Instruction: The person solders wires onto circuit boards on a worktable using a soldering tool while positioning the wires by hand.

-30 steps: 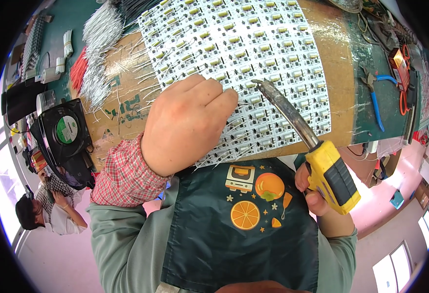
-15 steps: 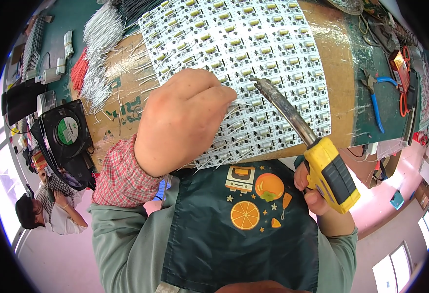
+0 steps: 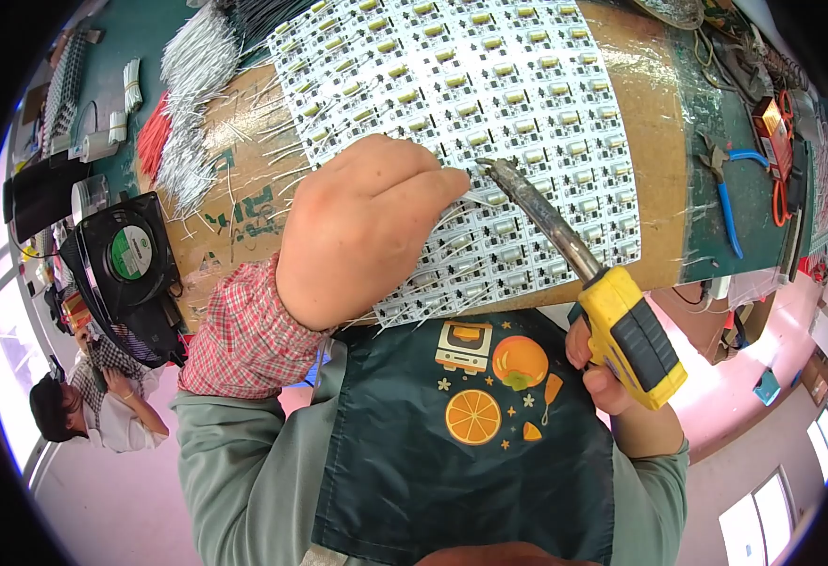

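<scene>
A white panel of many small circuit boards [image 3: 527, 108] lies in front of me, with white wires standing off its left and near rows. My left hand [image 3: 367, 222] is over the panel's left part, thumb and finger pinched on a thin white wire [image 3: 476, 199], its end at a board. In my right hand [image 3: 603, 373] is a yellow and black soldering gun [image 3: 633, 335], gripped by its handle. Its dark metal tip points up and left, just beyond the pinched wire over the boards. My left palm and most fingers are hidden under the hand.
Bundles of white wires [image 3: 192, 104] and red wires [image 3: 154, 137] lie at the far left. A black fan [image 3: 126, 255] stands left of me. Blue-handled cutters [image 3: 723, 189] and a red box [image 3: 770, 127] are at the right. Another person [image 3: 103, 401] sits at the left.
My left hand has shifted slightly right with the wire. The soldering gun has moved a little left, bringing its tip slightly lower and nearer to my pinched fingers.
</scene>
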Motion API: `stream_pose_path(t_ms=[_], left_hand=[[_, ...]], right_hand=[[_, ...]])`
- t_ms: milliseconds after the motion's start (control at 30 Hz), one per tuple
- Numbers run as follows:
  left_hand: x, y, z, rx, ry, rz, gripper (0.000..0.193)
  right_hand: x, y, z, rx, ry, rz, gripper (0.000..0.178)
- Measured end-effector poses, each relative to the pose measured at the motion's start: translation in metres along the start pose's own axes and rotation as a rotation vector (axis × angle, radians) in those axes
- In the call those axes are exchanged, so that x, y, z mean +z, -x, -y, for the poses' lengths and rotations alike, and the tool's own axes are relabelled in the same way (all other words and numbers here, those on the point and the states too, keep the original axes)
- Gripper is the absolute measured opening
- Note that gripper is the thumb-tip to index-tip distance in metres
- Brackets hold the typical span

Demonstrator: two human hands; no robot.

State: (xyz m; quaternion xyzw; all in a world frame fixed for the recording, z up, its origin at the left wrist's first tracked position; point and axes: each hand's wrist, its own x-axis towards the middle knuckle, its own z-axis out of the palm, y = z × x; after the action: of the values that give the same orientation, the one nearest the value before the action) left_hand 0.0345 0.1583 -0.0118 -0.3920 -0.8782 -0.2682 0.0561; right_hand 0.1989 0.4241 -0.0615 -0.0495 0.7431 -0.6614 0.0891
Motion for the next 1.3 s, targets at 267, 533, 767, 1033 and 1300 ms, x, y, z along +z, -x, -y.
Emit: stream_pose_path(t_ms=[267, 533, 767, 1033, 1300], left_hand=[[-0.002, 0.002, 0.002, -0.001, 0.014, -0.01, 0.023], [-0.004, 0.001, 0.003, -0.069, 0.037, 0.041, 0.019], [-0.007, -0.002, 0.002, -0.119, 0.051, 0.065, 0.017], [-0.009, -0.009, 0.01, -0.213, 0.169, 0.13, 0.011], [-0.015, -0.02, 0.012, -0.246, 0.172, 0.213, 0.013]], right_hand=[[-0.002, 0.001, -0.003, -0.005, 0.034, 0.031, 0.032], [0.002, 0.003, -0.004, 0.012, 0.06, 0.004, 0.046], [0.005, 0.0, -0.001, 0.047, 0.0, -0.019, 0.054], [0.001, 0.003, -0.007, 0.011, 0.119, 0.027, 0.047], [-0.001, 0.001, -0.006, 0.008, 0.123, 0.028, 0.044]])
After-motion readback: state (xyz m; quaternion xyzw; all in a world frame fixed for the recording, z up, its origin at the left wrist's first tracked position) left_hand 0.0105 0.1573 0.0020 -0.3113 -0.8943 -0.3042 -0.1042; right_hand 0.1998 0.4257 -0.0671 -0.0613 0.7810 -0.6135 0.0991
